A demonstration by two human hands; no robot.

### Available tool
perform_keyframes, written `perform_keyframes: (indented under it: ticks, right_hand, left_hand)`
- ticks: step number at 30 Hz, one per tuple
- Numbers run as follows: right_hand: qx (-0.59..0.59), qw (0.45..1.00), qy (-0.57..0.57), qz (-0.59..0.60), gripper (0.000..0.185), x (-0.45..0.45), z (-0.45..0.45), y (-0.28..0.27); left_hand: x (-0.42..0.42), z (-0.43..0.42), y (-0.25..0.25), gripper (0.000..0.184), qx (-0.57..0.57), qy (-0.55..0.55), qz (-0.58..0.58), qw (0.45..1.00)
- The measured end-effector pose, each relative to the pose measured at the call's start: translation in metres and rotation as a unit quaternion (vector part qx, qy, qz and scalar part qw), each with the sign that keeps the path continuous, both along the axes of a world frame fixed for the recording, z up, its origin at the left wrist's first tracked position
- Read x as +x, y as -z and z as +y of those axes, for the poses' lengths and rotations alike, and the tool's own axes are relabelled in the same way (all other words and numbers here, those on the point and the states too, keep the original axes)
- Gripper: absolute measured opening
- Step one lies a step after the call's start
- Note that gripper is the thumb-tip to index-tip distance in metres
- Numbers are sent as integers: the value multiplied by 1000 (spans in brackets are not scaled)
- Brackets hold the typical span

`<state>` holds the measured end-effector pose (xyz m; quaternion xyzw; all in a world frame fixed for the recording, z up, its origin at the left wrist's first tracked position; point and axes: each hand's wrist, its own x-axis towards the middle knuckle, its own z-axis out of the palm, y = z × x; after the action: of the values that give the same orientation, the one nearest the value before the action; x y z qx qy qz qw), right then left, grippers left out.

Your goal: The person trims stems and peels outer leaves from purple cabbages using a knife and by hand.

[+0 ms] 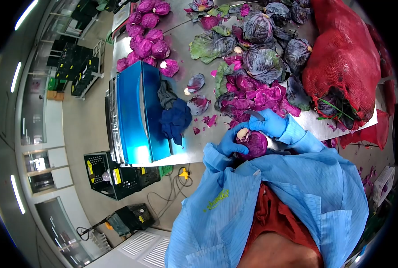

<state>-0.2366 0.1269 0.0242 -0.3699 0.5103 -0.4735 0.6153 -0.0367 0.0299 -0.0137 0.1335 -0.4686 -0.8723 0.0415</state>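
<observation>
A peeled red cabbage is close to my body, its pale cut stem facing up and left. My left hand, in a blue glove, is closed around the cabbage's left side. Just above it, my gloved right hand is wrapped around a knife; the handle is hidden in the fist and the short curved blade points left. Beyond both hands lies a pile of stripped purple leaves on the metal table. Unpeeled cabbages with dark outer leaves sit behind that pile.
Several peeled cabbages are heaped at the table's far left. Nearer stands a blue-sided box, with dark blue cloths beside it. A red mesh sack of cabbages fills the right. Below the table's left edge is a black crate.
</observation>
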Motion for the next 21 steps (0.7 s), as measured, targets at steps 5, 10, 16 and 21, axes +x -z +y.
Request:
perform_keyframes:
  ticks: [5,10,16,21]
  right_hand:
    - [9,999,-43,18,16,1,-9,1]
    - [41,994,-65,79,18,11,-15,-3]
    - [-41,988,52,143,17,31,-29,-5]
    - [107,975,156,114,27,11,-16,6]
  left_hand:
    - [5,-6,4,98,14,35,12,999]
    - [13,-9,5,93,26,47,15,998]
    - [14,-11,-4,88,36,84,-25,995]
    - [32,-10,1,85,73,-85,36,993]
